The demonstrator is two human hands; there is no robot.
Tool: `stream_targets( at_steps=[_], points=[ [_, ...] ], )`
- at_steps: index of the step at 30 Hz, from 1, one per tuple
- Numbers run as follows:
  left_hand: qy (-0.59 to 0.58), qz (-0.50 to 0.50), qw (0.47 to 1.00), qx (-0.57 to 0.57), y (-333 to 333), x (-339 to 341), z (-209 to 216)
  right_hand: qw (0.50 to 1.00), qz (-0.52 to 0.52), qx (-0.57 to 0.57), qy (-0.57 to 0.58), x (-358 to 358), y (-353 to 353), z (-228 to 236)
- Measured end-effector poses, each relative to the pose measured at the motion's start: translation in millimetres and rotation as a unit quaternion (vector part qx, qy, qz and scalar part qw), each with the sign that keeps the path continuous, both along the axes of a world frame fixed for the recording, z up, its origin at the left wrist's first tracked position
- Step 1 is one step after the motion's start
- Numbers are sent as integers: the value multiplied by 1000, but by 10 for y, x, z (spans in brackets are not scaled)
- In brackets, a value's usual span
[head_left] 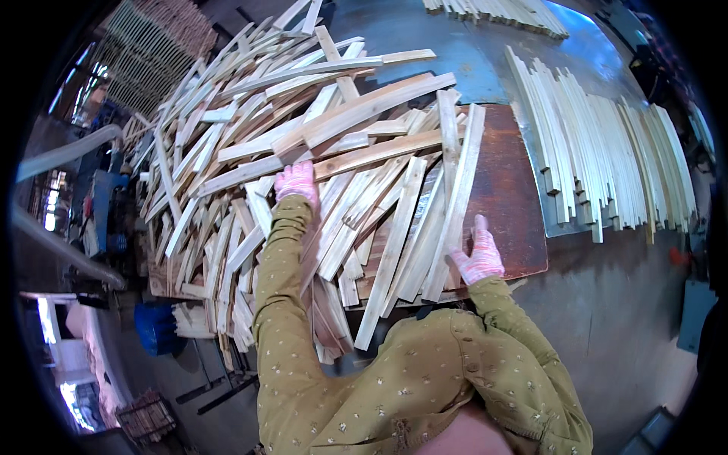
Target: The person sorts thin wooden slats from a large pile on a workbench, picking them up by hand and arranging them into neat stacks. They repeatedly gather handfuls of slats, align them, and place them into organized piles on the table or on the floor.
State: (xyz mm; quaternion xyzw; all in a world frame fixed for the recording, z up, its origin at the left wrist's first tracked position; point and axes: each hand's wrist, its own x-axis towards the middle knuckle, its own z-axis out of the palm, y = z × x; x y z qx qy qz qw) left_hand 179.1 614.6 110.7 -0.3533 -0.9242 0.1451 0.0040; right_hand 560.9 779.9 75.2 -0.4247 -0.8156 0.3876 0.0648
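Observation:
A heap of loose wooden strips (pixel 364 201) lies crisscrossed in front of me. My left hand (pixel 296 182), in a pink-and-white glove, reaches into the middle of it. Its fingers curl over the near end of a pale wooden strip (pixel 383 154) that runs off to the right; the fingertips are partly hidden. My right hand (pixel 481 254), gloved alike, is at the heap's right side with thumb and fingers apart. Its thumb is close to a long slanted strip (pixel 457 205), and nothing is in the palm.
Under the heap's right part is a reddish-brown board (pixel 500 178). Farther right, long strips (pixel 599 152) lie side by side in a row on a pale table. More strips (pixel 504 11) lie at the far edge. A blue bucket (pixel 158 330) and stacked slats (pixel 163 49) stand to the left.

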Motion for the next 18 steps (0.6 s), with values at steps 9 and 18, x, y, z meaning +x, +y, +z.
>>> stream_targets(
  at_steps=[9,18],
  points=[
    [-302,-3,953,24,-104,235,668,993,-101,-52,-14,-555,146,-503],
    [-885,314,8,342,-376,1901,25,715,-196,-493,454,62,758,-691]
  ],
)
